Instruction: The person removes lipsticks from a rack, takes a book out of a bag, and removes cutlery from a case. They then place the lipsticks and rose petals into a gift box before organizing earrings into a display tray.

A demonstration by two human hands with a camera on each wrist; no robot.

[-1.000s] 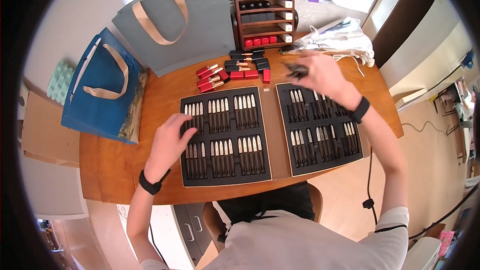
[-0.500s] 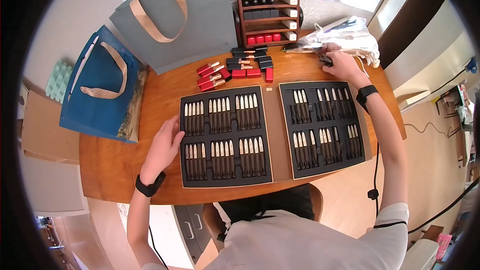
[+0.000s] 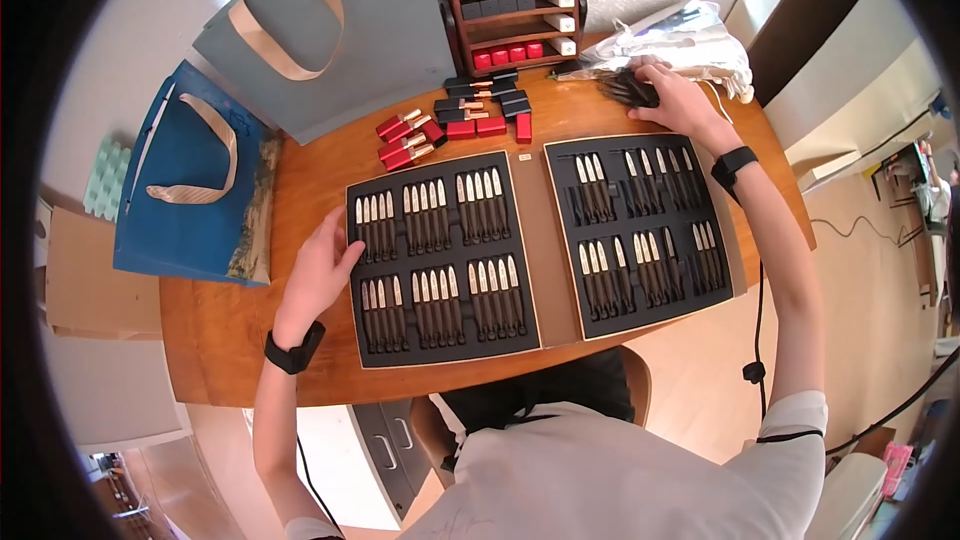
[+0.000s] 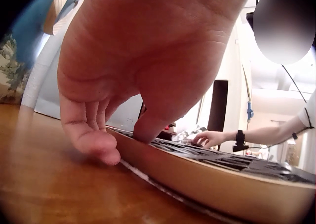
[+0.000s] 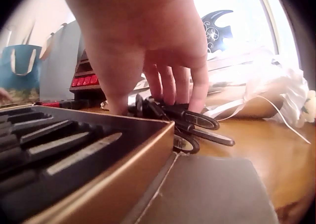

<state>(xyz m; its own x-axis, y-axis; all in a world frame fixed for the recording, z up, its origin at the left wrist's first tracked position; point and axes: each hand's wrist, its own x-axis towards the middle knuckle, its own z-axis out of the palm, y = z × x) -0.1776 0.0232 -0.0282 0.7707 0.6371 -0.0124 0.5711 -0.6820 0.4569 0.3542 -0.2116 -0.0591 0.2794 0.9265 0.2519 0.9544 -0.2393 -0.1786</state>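
On the bench, the left hand, fingers loosely bent and gripping nothing, touches its thumb to the outer wall of the left tray, whose six compartments appear fully stocked. The right tray shows gaps, so its rows appear incomplete; just beyond its far edge, the right hand grips unseated dark sticks, fingers curled down around them.

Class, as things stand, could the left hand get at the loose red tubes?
Probably yes: the left hand is at the left edge of the case, holding nothing, and the tabletop towards the red tubes looks free; the grey bag stands behind them.
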